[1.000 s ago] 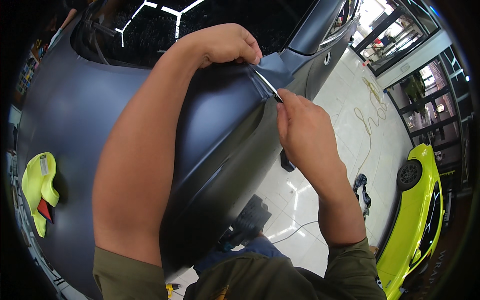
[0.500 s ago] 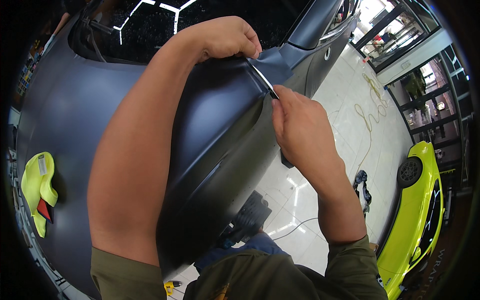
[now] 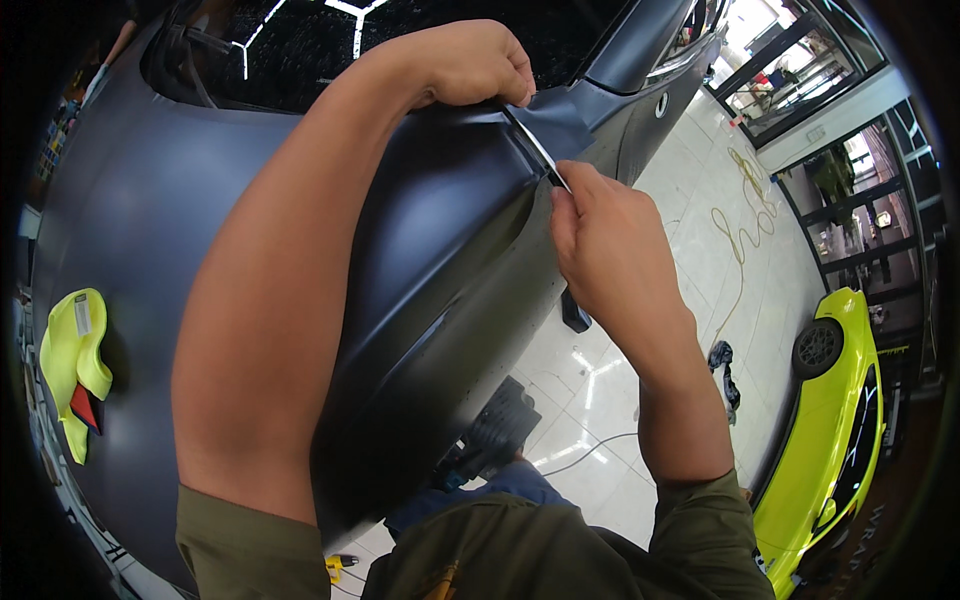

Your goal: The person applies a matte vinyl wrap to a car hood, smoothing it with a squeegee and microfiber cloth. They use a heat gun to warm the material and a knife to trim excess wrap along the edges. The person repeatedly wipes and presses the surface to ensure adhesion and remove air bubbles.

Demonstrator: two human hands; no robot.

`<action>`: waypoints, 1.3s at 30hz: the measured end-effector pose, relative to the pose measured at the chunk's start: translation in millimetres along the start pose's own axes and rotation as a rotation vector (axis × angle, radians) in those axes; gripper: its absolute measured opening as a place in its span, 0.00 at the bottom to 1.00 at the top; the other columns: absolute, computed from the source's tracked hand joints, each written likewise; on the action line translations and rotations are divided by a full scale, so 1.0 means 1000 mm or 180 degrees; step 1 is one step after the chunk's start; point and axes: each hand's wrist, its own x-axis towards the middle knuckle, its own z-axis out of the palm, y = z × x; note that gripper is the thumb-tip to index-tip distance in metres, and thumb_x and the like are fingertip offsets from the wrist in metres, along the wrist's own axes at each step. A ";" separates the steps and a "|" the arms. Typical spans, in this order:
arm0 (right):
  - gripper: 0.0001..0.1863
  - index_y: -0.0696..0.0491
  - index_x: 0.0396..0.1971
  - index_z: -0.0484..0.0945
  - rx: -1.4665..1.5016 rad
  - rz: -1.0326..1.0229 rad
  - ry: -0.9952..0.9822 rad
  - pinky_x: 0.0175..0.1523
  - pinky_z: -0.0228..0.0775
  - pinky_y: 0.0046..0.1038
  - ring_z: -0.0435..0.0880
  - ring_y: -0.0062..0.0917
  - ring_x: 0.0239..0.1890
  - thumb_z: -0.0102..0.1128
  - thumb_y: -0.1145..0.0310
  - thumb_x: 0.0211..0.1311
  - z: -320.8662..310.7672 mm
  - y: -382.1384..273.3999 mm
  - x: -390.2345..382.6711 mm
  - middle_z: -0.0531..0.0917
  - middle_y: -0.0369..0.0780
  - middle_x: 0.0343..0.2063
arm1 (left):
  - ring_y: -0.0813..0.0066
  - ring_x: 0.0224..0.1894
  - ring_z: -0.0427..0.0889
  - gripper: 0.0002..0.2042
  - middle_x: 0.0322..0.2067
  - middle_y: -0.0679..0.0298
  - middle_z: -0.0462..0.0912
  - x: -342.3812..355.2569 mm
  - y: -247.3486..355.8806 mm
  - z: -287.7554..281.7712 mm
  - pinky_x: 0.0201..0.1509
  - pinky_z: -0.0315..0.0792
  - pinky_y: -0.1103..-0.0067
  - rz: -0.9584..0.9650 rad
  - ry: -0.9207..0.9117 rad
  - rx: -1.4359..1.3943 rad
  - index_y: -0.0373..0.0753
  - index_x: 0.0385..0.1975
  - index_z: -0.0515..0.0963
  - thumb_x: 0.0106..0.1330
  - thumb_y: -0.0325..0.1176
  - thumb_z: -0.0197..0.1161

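Observation:
A narrow strip of film (image 3: 533, 141), pale on its exposed side and dark along its edge, stretches over the corner gap between the hood and the fender. My left hand (image 3: 475, 65) is closed in a pinch at its upper end, close to the windshield; its fingertips partly hide the grip. My right hand (image 3: 612, 225) pinches the lower end between thumb and bent fingers. A loose dark blue film flap (image 3: 565, 122) lies just right of my left fingertips. Below my hands runs the matte dark blue car body (image 3: 440, 190), with a duller fender (image 3: 480, 310).
A yellow-green cloth (image 3: 75, 370) with a red and black piece lies on the hood. On the tiled floor (image 3: 690, 230) are a looped yellow cord (image 3: 735, 235) and a crumpled black item (image 3: 724, 380). A bright green car (image 3: 820, 450) stands at right; a yellow tool (image 3: 335, 568) shows at lower left.
Both hands have shifted slightly to the right in the picture, along with a small shift of the whole view. More of the pale strip shows beside my right fingertips.

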 end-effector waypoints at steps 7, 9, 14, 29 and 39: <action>0.07 0.60 0.28 0.69 0.0033 -0.0034 0.0142 0.35 0.70 0.42 0.78 0.46 0.28 0.51 0.72 0.63 0.005 0.001 0.002 0.77 0.49 0.23 | 0.76 0.31 0.75 0.09 0.26 0.64 0.80 0.000 0.007 0.000 0.38 0.69 0.78 0.0038 0.0045 0.0192 0.33 0.32 0.82 0.54 0.31 0.63; 0.07 0.60 0.28 0.69 0.0063 -0.0012 0.0105 0.35 0.70 0.42 0.78 0.46 0.28 0.51 0.72 0.63 0.009 0.002 0.004 0.77 0.49 0.23 | 0.76 0.31 0.75 0.09 0.25 0.64 0.80 -0.002 0.006 0.000 0.38 0.69 0.78 0.0065 0.0072 0.0254 0.33 0.31 0.82 0.54 0.31 0.63; 0.06 0.60 0.28 0.69 0.0003 -0.0075 0.0137 0.35 0.71 0.42 0.79 0.46 0.28 0.52 0.72 0.62 0.013 0.003 0.007 0.78 0.49 0.23 | 0.76 0.30 0.75 0.09 0.24 0.64 0.79 -0.001 0.008 0.001 0.37 0.68 0.78 0.0096 0.0042 0.0286 0.32 0.31 0.81 0.54 0.30 0.63; 0.06 0.61 0.35 0.71 0.0289 0.0158 0.0215 0.34 0.70 0.43 0.78 0.48 0.28 0.51 0.73 0.63 0.012 0.006 -0.014 0.78 0.51 0.25 | 0.77 0.19 0.71 0.07 0.16 0.65 0.76 -0.002 0.012 -0.002 0.25 0.66 0.76 0.0244 -0.0135 -0.0052 0.35 0.24 0.82 0.57 0.31 0.59; 0.09 0.62 0.41 0.71 0.0369 0.0338 0.0195 0.34 0.71 0.41 0.79 0.47 0.29 0.53 0.74 0.62 0.011 0.005 -0.032 0.79 0.52 0.27 | 0.80 0.19 0.68 0.08 0.15 0.68 0.74 -0.001 0.025 0.003 0.23 0.63 0.78 0.0311 -0.0078 -0.0358 0.33 0.23 0.80 0.57 0.31 0.59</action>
